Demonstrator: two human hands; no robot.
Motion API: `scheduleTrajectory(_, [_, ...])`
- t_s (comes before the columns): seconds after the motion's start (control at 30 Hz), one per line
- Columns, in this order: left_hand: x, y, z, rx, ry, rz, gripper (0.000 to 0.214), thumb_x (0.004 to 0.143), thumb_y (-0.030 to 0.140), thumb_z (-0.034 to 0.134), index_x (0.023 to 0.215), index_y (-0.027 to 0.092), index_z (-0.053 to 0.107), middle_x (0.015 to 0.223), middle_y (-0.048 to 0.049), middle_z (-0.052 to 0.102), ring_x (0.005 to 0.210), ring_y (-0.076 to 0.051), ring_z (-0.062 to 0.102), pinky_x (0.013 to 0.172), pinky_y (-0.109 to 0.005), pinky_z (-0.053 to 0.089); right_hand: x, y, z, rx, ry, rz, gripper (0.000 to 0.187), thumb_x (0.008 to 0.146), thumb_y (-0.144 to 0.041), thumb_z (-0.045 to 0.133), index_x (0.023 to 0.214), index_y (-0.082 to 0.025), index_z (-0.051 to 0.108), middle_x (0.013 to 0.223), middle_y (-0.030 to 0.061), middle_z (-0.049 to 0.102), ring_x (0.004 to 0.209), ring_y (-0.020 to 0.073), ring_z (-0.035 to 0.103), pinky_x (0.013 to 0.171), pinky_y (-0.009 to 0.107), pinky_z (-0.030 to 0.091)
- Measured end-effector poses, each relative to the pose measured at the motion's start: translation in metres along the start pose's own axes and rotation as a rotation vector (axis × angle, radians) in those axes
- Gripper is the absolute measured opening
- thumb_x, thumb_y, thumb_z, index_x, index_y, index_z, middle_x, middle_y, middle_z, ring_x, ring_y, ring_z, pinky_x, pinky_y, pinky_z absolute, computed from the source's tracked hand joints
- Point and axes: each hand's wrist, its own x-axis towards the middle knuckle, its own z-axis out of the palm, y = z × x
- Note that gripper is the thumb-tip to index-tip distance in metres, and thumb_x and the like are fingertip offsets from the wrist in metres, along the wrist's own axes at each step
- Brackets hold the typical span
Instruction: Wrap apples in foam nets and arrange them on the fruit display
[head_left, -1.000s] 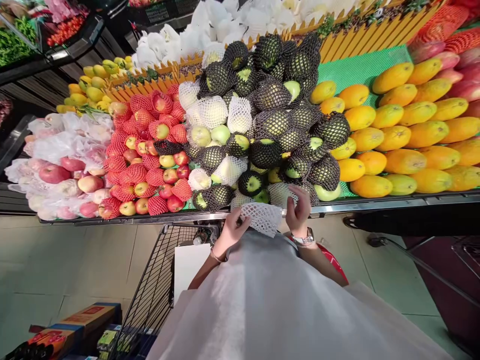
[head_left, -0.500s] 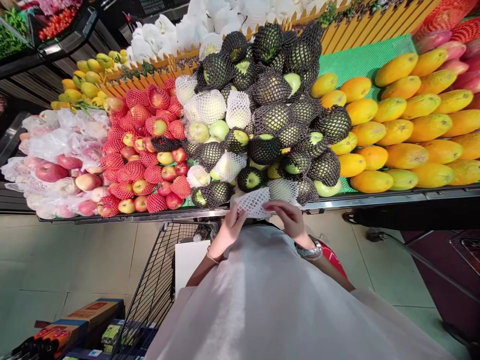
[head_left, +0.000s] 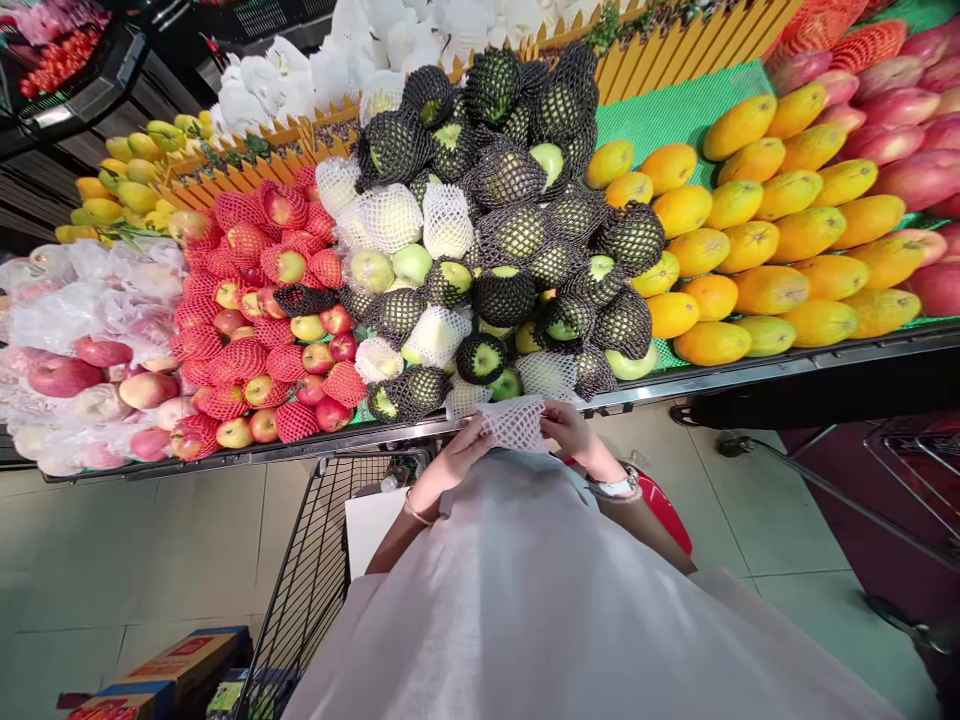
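Observation:
Between my two hands a white foam fruit net (head_left: 514, 424) is held close to my body, at the front edge of the fruit stand. My left hand (head_left: 463, 452) is closed on its left end, and my right hand (head_left: 571, 432) pinches its right end. Whether any fruit lies inside the net I cannot tell. Just beyond it sit a green apple in a black net (head_left: 481, 358), a bare green apple (head_left: 507, 385) and another white net (head_left: 547, 374). Black-netted green fruit (head_left: 517, 232) is heaped behind.
Red-netted apples (head_left: 247, 245) and bagged pink apples (head_left: 67, 376) lie to the left, papayas (head_left: 772, 288) to the right. A metal rail (head_left: 405, 432) edges the stand. A wire shopping cart (head_left: 289, 570) stands at my left; a carton (head_left: 184, 660) is on the floor.
My view has shifted, so the stand appears further left. The white net is now stretched more to the right, with my right hand's fingers closed on its end.

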Motion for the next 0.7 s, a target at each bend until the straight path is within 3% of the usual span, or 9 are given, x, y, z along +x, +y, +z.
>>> scheduleTrajectory(0.13, [0.01,0.007,0.004,0.081,-0.133,0.076,0.048,0.094,0.057,0.046,0.119,0.018,0.061,0.122,-0.009,0.062,0.123,-0.027,0.051,0.111,-0.043,0.038,-0.005,-0.006,0.002,-0.078,-0.183,-0.117,0.023,0.08,-0.041,0.069,0.08,-0.018,0.072,0.072,0.0028,0.07,0.076,0.0218,0.066,0.07,0.034,0.056])
scheduleTrajectory(0.3, [0.016,0.014,0.006,0.344,-0.193,0.128,0.04,0.097,0.051,0.04,0.085,0.019,0.06,0.087,-0.006,0.061,0.092,-0.023,0.056,0.09,-0.039,0.049,-0.012,-0.003,0.009,-0.131,-0.081,-0.242,0.017,0.077,-0.038,0.073,0.073,-0.022,0.071,0.078,0.0033,0.073,0.094,0.0289,0.069,0.089,0.043,0.056])
scheduleTrajectory(0.37, [0.016,0.016,0.009,0.335,-0.238,0.165,0.039,0.098,0.049,0.039,0.087,0.019,0.061,0.085,-0.0061,0.061,0.091,-0.022,0.058,0.087,-0.037,0.051,-0.014,0.001,0.011,-0.114,-0.053,-0.24,0.017,0.076,-0.04,0.074,0.076,-0.023,0.072,0.085,0.0033,0.075,0.1,0.0311,0.068,0.094,0.046,0.054])
scheduleTrajectory(0.47, [0.016,0.015,0.014,0.293,-0.288,0.23,0.04,0.099,0.048,0.036,0.105,0.019,0.063,0.097,-0.0084,0.067,0.094,-0.022,0.063,0.088,-0.036,0.053,-0.01,0.008,0.014,-0.075,-0.07,-0.211,0.027,0.078,-0.044,0.073,0.097,-0.025,0.073,0.105,0.0032,0.075,0.111,0.0296,0.066,0.104,0.046,0.05])
scheduleTrajectory(0.53, [0.016,0.01,0.018,0.306,-0.2,0.308,0.041,0.1,0.046,0.036,0.116,0.018,0.062,0.105,-0.0106,0.069,0.1,-0.022,0.065,0.09,-0.037,0.054,-0.006,0.011,0.014,-0.051,-0.091,-0.193,0.039,0.078,-0.049,0.072,0.11,-0.026,0.07,0.115,0.0038,0.072,0.116,0.0268,0.065,0.108,0.043,0.048])
scheduleTrajectory(0.6, [0.02,0.006,0.02,0.383,0.011,0.413,0.038,0.1,0.039,0.036,0.117,0.017,0.063,0.111,-0.0127,0.069,0.108,-0.023,0.063,0.095,-0.039,0.052,-0.005,0.011,0.01,0.033,-0.079,-0.212,0.054,0.075,-0.058,0.072,0.119,-0.026,0.067,0.125,0.0064,0.068,0.122,0.0269,0.062,0.108,0.042,0.048])
scheduleTrajectory(0.7, [0.035,0.009,0.019,0.68,0.262,0.496,0.033,0.098,0.025,0.036,0.112,0.019,0.066,0.11,-0.0124,0.069,0.113,-0.025,0.061,0.105,-0.048,0.046,-0.008,0.012,-0.001,0.229,0.016,-0.262,0.06,0.079,-0.065,0.064,0.125,-0.027,0.062,0.137,0.0088,0.06,0.129,0.0276,0.057,0.108,0.045,0.048])
